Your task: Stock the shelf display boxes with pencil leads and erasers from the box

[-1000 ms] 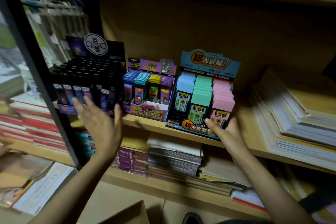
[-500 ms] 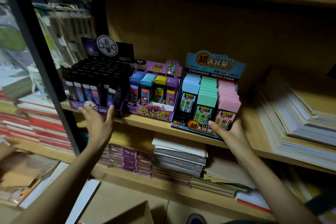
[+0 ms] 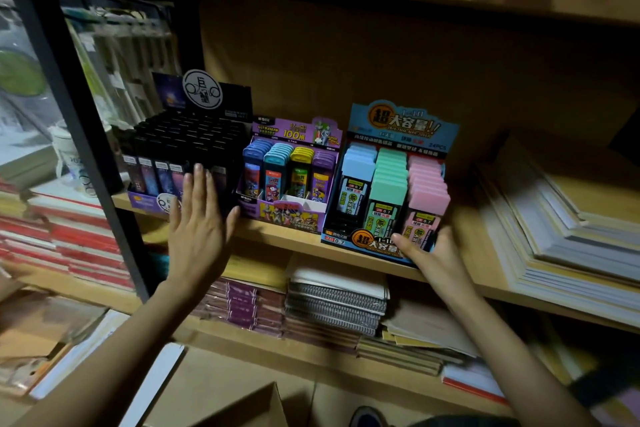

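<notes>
Three display boxes stand side by side on the wooden shelf. The black display box on the left is full of dark lead cases. The purple display box in the middle holds blue, teal, yellow and purple cases. The blue display box on the right holds light blue, green and pink cases. My left hand lies flat, fingers apart, against the front of the black box. My right hand grips the front right corner of the blue box.
Tall stacks of paper and notebooks fill the shelf to the right. Spiral notebooks and book stacks lie on the shelf below. A black upright post stands at the left. A cardboard box flap shows at the bottom.
My left hand rose from below the shelf edge and now presses flat on the black box front. My right hand stayed at the blue box's front corner.
</notes>
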Demonstrator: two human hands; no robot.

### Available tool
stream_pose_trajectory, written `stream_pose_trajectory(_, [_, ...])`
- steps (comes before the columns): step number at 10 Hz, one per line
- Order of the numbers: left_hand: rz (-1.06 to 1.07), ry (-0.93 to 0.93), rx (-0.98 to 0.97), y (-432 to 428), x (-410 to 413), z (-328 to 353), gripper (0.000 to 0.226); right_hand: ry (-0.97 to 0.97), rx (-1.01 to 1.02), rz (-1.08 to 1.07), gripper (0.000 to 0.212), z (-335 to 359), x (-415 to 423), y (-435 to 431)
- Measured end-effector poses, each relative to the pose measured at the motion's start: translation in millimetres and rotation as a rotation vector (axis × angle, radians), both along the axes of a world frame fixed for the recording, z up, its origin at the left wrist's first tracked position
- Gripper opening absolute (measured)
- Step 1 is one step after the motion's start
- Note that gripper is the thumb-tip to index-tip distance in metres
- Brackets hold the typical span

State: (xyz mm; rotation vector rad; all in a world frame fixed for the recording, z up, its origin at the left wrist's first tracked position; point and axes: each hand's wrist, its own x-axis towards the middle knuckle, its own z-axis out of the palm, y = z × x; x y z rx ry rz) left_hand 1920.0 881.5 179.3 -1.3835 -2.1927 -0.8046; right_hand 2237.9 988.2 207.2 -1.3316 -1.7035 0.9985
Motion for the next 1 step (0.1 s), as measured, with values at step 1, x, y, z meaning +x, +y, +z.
stream_pose_trajectory(1, [0.012, -0.069, -0.001, -1.0, -1.7, 6.9, 0.071, 0.004, -0.008, -0.005, 0.112, 6.0, -0.3, -2.9])
